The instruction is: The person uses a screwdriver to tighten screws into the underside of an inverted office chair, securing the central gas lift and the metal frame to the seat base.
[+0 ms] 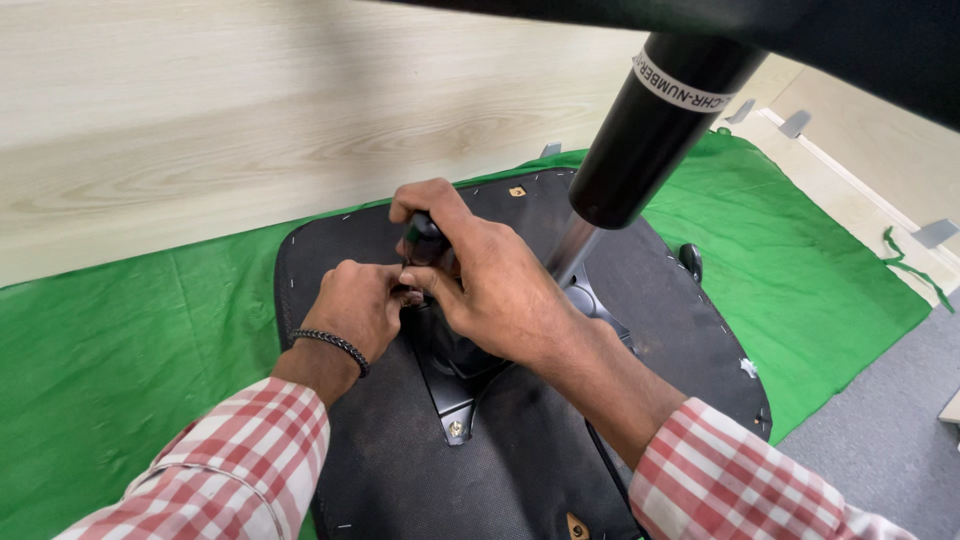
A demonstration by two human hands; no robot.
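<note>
Green cloth [120, 340] covers the floor under an upturned black chair seat [400, 470], and a black gas cylinder [650, 130] rises close beside the hands. The right hand [500, 290] is curled around a dark screwdriver handle [425, 240], standing about upright, tip down at the metal base plate [455, 385]. The left hand [360, 305] seems pinched at its shaft.

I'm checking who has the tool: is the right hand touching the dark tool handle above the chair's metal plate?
Touching. The head view shows the right hand wrapped over the dark tool handle, fingers curled around it with no gap.
</note>
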